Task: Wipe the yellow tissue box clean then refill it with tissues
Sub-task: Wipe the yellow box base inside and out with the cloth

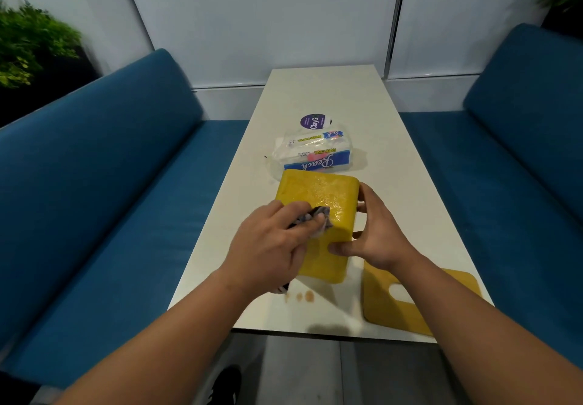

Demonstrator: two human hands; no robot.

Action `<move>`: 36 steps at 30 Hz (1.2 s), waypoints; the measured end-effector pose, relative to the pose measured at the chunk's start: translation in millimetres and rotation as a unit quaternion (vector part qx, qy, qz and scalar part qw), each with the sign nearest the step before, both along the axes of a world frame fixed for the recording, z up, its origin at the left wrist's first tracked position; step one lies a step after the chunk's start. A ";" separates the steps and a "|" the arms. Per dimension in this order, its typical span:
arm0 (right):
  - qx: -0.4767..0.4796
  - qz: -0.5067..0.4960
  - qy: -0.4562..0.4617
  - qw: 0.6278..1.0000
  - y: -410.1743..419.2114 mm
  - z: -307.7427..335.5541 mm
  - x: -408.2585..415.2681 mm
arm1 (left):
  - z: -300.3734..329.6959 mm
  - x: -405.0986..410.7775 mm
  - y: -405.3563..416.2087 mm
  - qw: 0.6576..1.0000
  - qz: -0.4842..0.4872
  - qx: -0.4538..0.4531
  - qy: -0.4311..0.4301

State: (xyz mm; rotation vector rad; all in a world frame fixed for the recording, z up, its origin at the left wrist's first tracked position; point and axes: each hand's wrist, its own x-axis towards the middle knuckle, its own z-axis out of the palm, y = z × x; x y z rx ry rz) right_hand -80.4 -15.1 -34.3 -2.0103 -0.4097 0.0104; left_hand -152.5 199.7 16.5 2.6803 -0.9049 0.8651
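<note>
Nearest, the yellow lid (410, 307) with its slot is laid flat at the near right corner of the table (318, 95), partly over the edge, probably put aside so the box can be cleaned alone. A few brown spots (304, 296) are seen near the front edge. The yellow tissue box (318, 196) is placed upside down in the middle. It is steadied by the right hand (375, 231), whose fingers are curled around its right side, while a cloth (315, 217) is pinched and pressed on it by the left hand (271, 243). Just behind, the tissue pack (312, 155) is kept ready for refilling. Beyond the round sticker (315, 121), free room is left.
</note>
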 end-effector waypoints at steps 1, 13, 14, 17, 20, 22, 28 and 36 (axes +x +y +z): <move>0.001 -0.002 0.000 1.000 -0.9 0.2 -0.3 | 0.7 2.6 4.0 1.000 -0.006 0.000 -0.001; 0.007 -0.001 0.009 1.000 -2.3 2.4 0.6 | -3.8 11.5 -52.0 0.997 -0.025 -0.035 -0.061; 0.004 -0.002 0.010 1.000 -2.8 3.4 0.6 | -4.4 12.8 -47.8 0.997 -0.031 -0.025 -0.067; 0.001 -0.002 0.013 1.000 -2.9 5.5 0.1 | -9.1 13.7 -11.0 0.995 -0.021 -0.024 -0.094; -0.003 0.002 0.007 1.000 -2.8 4.7 0.6 | -11.4 13.4 11.5 0.993 0.011 -0.033 -0.117; 0.003 0.004 0.011 1.000 -2.4 5.1 0.7 | -8.6 12.9 -5.8 0.992 -0.002 -0.042 -0.118; 0.004 0.003 0.007 1.000 -4.9 5.5 -1.0 | -4.7 15.5 -33.9 0.993 -0.047 -0.001 -0.105; 0.002 0.003 0.005 1.000 -4.2 3.5 -1.2 | -6.7 8.5 -5.2 0.994 0.016 -0.069 -0.085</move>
